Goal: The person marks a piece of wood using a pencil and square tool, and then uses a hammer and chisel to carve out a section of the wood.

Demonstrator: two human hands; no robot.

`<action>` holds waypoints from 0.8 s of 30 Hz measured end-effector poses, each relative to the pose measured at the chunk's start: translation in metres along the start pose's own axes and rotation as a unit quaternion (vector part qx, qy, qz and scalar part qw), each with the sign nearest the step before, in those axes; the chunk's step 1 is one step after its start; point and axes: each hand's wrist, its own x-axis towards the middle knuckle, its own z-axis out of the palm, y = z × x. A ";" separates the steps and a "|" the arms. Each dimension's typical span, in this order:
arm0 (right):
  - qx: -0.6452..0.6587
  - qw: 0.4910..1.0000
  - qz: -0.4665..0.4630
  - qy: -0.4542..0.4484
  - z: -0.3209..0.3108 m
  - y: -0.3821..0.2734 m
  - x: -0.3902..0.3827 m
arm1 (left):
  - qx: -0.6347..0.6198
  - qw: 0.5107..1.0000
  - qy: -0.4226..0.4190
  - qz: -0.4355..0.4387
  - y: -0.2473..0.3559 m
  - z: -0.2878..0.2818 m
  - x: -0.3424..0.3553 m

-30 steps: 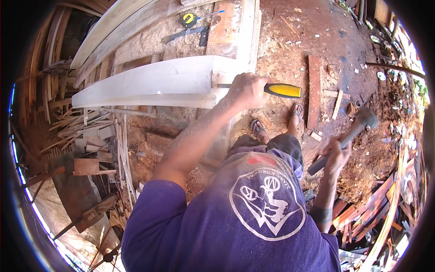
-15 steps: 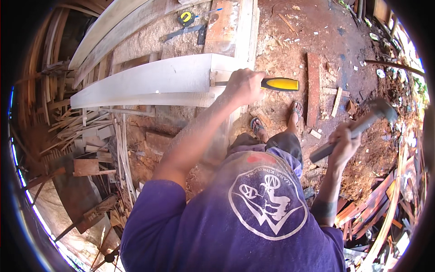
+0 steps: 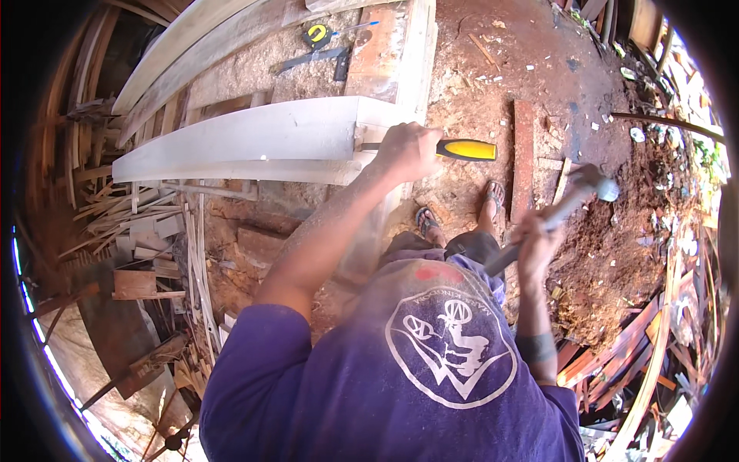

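My left hand (image 3: 406, 154) is wrapped round a chisel (image 3: 468, 149) with a yellow and black handle. The chisel lies level, its blade pointing left against the end of a pale wooden beam (image 3: 246, 138); exactly how the tip meets the wood is hard to make out. In my right hand (image 3: 536, 250) is a hammer (image 3: 573, 196), gripped by its dark handle and slightly blurred. Its head is up and to the right, well apart from the chisel's handle end.
Beyond the beam lie a yellow and black tape measure (image 3: 316, 35), a dark try square (image 3: 315, 58) and a blue-tipped pen (image 3: 358, 26). A reddish plank (image 3: 523, 158) rests on the sawdust-covered ground. Scrap wood (image 3: 138, 231) is piled at left, with more offcuts (image 3: 616, 346) at right.
My right hand and the hammer have swung left, closer to the chisel. My left hand keeps its hold on the chisel, and the view has shifted slightly.
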 end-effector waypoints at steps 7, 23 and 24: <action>-0.157 0.969 0.146 -0.120 0.017 -0.031 -0.005 | -0.033 0.999 0.024 -0.007 -0.002 -0.010 -0.012; -0.061 0.982 0.144 -0.104 -0.011 -0.068 0.089 | -0.698 0.639 0.319 0.058 -0.089 -0.094 -0.033; -0.076 0.980 0.138 -0.124 -0.007 -0.073 0.096 | -0.691 0.646 0.318 0.056 -0.089 -0.090 -0.031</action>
